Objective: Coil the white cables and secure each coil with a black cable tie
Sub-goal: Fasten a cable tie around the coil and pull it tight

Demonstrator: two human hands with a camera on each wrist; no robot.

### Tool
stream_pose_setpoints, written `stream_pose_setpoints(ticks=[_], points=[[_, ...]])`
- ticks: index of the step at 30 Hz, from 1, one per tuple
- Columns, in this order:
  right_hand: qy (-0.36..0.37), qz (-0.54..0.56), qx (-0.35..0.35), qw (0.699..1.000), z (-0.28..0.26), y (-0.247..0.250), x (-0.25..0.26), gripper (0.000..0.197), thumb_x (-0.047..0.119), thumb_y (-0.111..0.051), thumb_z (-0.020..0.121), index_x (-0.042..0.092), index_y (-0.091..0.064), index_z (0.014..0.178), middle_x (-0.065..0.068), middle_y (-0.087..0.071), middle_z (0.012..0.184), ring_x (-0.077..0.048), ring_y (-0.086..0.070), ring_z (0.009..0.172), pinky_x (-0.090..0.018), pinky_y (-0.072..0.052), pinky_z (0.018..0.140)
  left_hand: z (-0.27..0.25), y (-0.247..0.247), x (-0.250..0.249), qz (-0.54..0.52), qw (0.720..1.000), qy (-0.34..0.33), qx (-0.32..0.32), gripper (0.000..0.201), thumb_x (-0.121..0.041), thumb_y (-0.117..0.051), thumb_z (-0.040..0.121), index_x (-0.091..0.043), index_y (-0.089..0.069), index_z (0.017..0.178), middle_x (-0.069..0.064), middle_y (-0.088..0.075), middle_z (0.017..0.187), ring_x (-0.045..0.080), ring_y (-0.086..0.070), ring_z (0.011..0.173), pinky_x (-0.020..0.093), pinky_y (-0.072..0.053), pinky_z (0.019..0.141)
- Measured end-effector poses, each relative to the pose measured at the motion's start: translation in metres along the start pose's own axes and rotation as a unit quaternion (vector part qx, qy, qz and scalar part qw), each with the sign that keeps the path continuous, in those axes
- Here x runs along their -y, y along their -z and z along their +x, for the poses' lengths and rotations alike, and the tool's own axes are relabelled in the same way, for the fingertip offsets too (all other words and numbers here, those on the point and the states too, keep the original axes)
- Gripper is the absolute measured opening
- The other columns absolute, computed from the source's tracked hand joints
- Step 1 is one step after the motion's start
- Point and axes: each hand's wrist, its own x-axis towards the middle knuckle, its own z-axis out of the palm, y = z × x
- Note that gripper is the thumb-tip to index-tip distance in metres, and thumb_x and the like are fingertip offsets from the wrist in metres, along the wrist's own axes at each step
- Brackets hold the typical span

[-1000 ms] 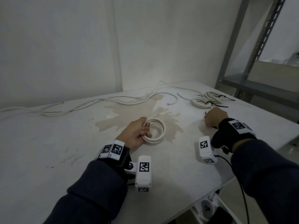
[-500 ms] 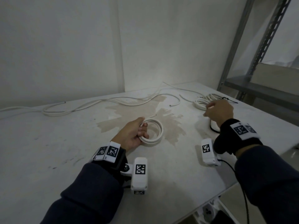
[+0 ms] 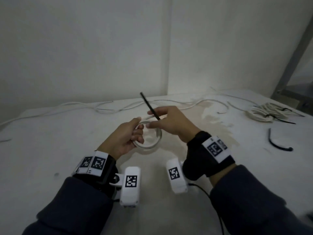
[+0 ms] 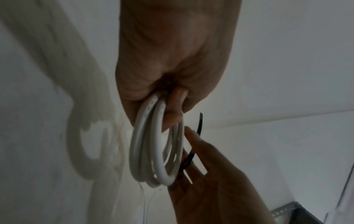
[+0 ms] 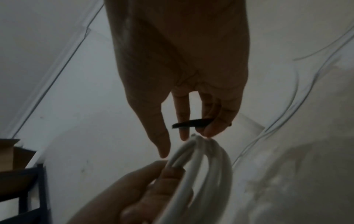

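Note:
My left hand (image 3: 130, 138) grips a small white cable coil (image 3: 155, 142) by its near-left side and holds it just above the table. My right hand (image 3: 171, 123) pinches a black cable tie (image 3: 149, 106) at the coil's far rim; the tie's free end sticks up and to the left. In the left wrist view the coil (image 4: 153, 151) hangs from my left hand (image 4: 168, 78), with the tie (image 4: 191, 153) lying against the right hand's fingers (image 4: 199, 151). In the right wrist view the tie (image 5: 191, 123) crosses between the fingers just above the coil (image 5: 203, 163).
Tied white coils (image 3: 265, 112) lie at the back right of the white table (image 3: 50, 150). A loose black tie (image 3: 277, 145) lies near the right edge. Long uncoiled white cables (image 3: 110, 108) run along the back. A metal shelf frame (image 3: 291, 65) stands at the right.
My right hand came from the right side of the table to the coil, now holding a black tie. My left hand lifted the coil off the table.

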Motion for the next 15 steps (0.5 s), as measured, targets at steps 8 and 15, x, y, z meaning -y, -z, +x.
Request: stream_pose_setpoints(ticks=[8,15], points=[[0.038,0.062,0.004,0.997,0.017,-0.051,-0.004,0.023,0.012,-0.083,0.072,0.011,-0.074,0.093,0.001,-0.067,0.071,0.000,-0.058,0.059,-0.012,-0.044,0.059,-0.015,0.045,-0.004,-0.097,0.995,0.013,0.008,0.041,-0.030,-0.036,0.102,-0.012,-0.040,0.066,-0.008,-0.026,0.039,0.003,-0.021,0.025,0.013,-0.030,0.032],[0.015,0.117,-0.036,0.992,0.017,-0.053,-0.017,0.015,0.006,-0.082,0.071,0.007,-0.075,0.084,0.002,-0.066,0.055,-0.006,-0.055,0.049,-0.014,-0.043,0.050,-0.010,0.042,0.006,-0.015,0.999,-0.041,-0.008,0.039,-0.030,-0.038,0.103,-0.007,-0.050,0.075,-0.006,-0.029,0.045,0.005,-0.024,0.032,0.018,-0.039,0.039]])
